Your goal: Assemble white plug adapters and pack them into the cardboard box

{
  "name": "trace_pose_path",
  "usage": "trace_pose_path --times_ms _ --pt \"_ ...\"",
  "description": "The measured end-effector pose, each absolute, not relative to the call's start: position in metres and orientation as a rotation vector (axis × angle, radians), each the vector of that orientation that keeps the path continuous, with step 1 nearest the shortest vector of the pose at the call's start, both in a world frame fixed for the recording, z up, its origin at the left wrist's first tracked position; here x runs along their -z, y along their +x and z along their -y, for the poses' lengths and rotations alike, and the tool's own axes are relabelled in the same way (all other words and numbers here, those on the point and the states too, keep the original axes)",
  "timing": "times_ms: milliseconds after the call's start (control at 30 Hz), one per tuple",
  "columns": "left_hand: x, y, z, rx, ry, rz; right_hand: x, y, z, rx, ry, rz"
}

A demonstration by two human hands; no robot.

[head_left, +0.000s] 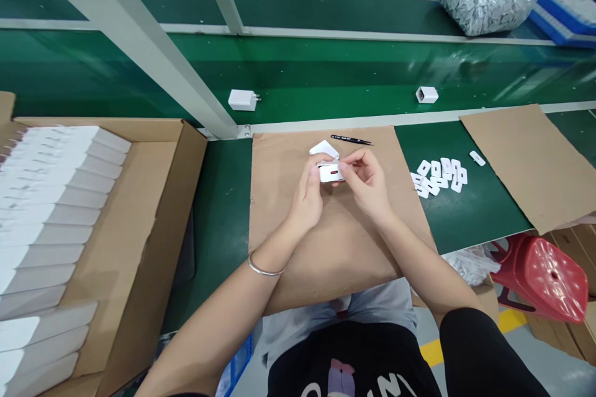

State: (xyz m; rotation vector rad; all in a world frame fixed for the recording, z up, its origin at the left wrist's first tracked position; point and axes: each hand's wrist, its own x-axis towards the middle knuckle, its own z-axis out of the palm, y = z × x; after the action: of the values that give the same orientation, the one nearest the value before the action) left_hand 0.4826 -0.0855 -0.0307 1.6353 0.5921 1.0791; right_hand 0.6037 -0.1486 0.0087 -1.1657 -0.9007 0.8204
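Note:
Over the brown cardboard sheet [298, 273], both hands meet at a white charger [326, 175] whose end face, with a dark and reddish USB slot, points toward me. My left hand [308, 192] grips it from the left, fingers closed round it. The thumb and forefinger of my right hand [367, 183] are closed at its right edge; whether a small part lies between them is hidden. Just behind the fingers shows a white angular piece [325, 149], partly covered. A black pen-like tool [351, 139] lies beyond my right hand.
Several small white slotted plates [441, 169] lie loose on the green bench at right, beside another cardboard sheet [535, 161]. White plug chargers [242, 100] stand on the ledge behind. An open carton [158, 248] of white pieces fills the left. A slanted metal post [139, 31] rises behind it.

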Motion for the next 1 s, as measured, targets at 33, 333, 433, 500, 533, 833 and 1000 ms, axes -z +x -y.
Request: trace_pose_path --times_ms 33,333,433,500,533,833,1000 --pt "0.031 0.483 0.086 -1.076 1.631 -0.590 -0.008 0.603 0.148 -0.805 -1.172 0.901" --pt "0.032 0.482 0.087 -1.009 1.660 -0.600 -0.003 0.598 0.150 -0.724 -1.208 0.940" --pt "0.032 0.482 0.087 -1.010 1.660 -0.610 -0.001 0.600 0.149 -0.745 -1.252 0.924" --pt "0.031 0.483 0.087 -1.050 1.658 -0.615 0.001 0.601 0.148 -0.796 -1.318 0.911" --pt "0.031 0.483 0.087 -1.077 1.659 -0.612 0.003 0.602 0.147 -0.837 -1.354 0.914" --pt "0.022 0.482 0.080 -1.164 1.689 -0.510 0.006 0.604 0.151 -0.900 -1.441 1.050" --pt "0.020 0.481 0.081 -1.161 1.729 -0.488 0.004 0.605 0.150 -0.870 -1.449 1.064"
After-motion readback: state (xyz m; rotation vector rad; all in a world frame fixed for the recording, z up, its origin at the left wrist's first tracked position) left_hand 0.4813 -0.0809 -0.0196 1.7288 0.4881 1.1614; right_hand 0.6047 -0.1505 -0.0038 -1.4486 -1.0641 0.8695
